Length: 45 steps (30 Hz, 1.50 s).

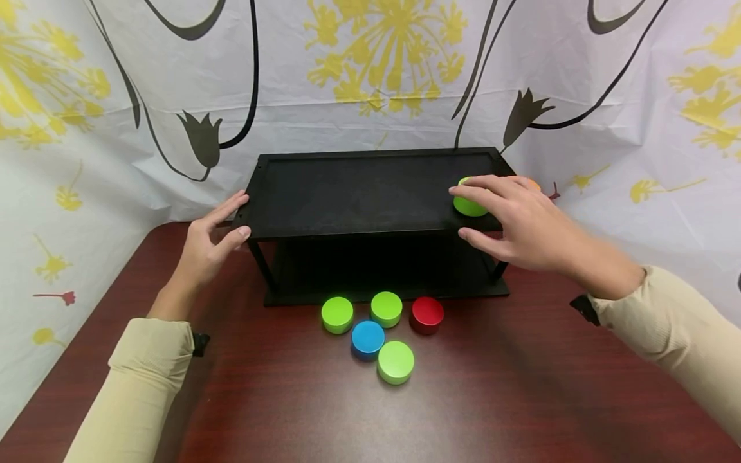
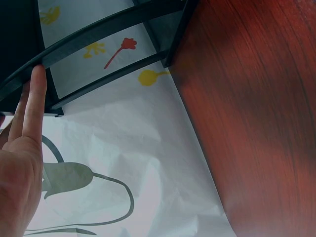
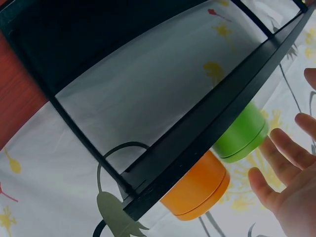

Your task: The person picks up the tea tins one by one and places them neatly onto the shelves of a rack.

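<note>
My left hand (image 1: pixel 204 249) rests on the left end of the black two-tier shelf (image 1: pixel 359 193), its fingers extended against the edge; the left wrist view shows the fingertips on the rim. At the right end of the top tier stand a green round canister (image 1: pixel 469 207) and an orange round canister (image 3: pixel 197 190). My right hand (image 1: pixel 529 225) hovers over that end with fingers spread, hiding most of the orange one in the head view. Its fingers are close beside the green canister (image 3: pixel 243 132); whether one touches it, I cannot tell.
In front of the shelf, on the dark red wooden table (image 1: pixel 278 411), stand several green canisters (image 1: pixel 396 362), a blue canister (image 1: pixel 367 339) and a red canister (image 1: pixel 427 315). A white patterned cloth (image 1: pixel 370 116) hangs behind and at both sides.
</note>
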Each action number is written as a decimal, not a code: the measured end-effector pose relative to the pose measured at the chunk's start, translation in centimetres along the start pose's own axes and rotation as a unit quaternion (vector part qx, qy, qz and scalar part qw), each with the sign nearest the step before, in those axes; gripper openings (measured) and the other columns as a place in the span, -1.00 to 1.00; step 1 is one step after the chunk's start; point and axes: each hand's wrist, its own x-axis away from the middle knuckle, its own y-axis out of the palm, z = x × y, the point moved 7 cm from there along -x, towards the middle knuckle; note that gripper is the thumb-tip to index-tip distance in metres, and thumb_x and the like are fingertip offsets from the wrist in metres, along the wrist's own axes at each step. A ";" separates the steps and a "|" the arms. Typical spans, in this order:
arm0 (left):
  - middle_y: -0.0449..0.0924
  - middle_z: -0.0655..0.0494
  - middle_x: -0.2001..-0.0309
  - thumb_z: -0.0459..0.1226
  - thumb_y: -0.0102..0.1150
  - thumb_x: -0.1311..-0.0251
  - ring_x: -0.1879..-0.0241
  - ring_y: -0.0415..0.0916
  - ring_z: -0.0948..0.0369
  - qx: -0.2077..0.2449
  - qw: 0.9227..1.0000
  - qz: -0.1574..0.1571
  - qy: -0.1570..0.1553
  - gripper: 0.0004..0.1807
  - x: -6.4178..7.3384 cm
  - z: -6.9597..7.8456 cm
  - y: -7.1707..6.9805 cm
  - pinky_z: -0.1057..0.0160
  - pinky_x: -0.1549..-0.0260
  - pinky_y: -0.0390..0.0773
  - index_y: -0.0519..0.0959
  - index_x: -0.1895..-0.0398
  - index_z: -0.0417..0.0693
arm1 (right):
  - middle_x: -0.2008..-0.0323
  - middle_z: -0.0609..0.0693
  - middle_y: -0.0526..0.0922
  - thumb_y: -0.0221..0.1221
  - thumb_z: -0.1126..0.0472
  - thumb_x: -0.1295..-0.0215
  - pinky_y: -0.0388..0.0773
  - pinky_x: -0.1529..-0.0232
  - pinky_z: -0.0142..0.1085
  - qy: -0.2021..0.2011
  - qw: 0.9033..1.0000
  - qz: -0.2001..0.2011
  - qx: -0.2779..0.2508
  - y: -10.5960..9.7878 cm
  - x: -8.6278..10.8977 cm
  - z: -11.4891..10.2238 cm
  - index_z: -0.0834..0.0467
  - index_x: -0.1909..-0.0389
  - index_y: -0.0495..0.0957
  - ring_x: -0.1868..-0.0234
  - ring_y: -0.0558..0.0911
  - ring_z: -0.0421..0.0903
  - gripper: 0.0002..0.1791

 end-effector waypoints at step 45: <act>0.37 -0.01 -0.40 -0.44 0.15 -0.25 -0.06 0.54 0.41 0.002 1.000 0.003 0.003 -0.45 0.0 -0.2 0.0 0.49 0.36 0.62 0.48 -0.35 -0.10 | -0.13 -0.01 0.57 0.38 0.00 -0.17 0.45 -0.04 -0.04 -0.020 0.995 -0.087 -0.054 7.2 4.9 -4.3 0.06 -0.25 0.54 -0.12 0.54 -0.03 -0.39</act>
